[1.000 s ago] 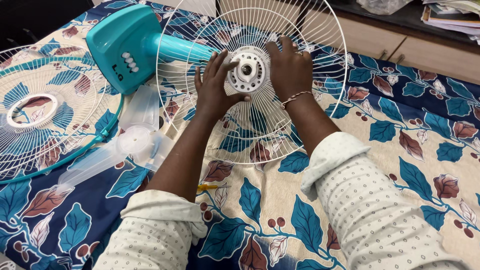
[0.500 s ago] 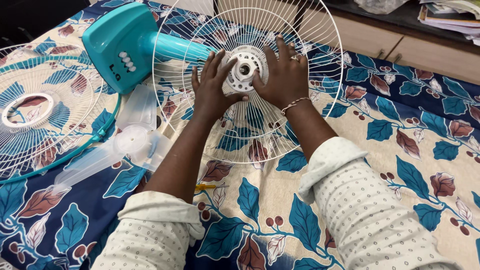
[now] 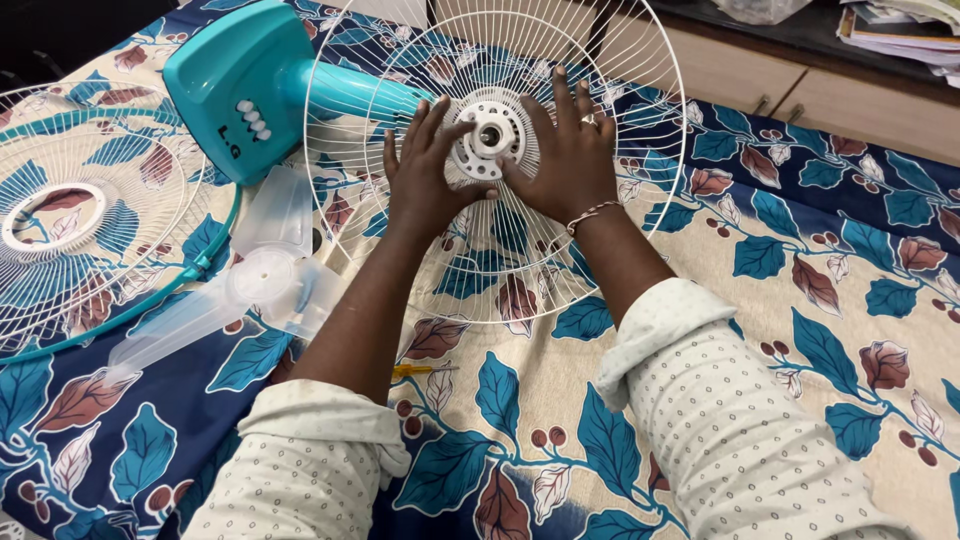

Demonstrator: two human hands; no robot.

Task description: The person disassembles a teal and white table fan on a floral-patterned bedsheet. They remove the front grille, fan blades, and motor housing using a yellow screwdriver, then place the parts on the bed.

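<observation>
A white wire fan guard [image 3: 640, 150] stands tilted on a leaf-patterned cloth, mounted on the teal fan body [image 3: 240, 85] that lies on its side. At the guard's middle is a white plastic hub ring [image 3: 487, 135]. My left hand [image 3: 425, 175] grips the hub's left side with thumb and fingers. My right hand [image 3: 565, 160] presses on the guard just right of the hub, its thumb at the ring's edge and its fingers spread over the wires.
A second guard with a teal rim [image 3: 80, 220] lies flat at the left. A clear fan blade [image 3: 250, 285] rests beside it. A small yellow-handled screwdriver [image 3: 420, 371] lies near my left forearm. Wooden drawers [image 3: 800, 85] stand behind.
My right hand slid from the upper right of the hub down to its right side, thumb now at the ring. The left hand stayed in place on the hub.
</observation>
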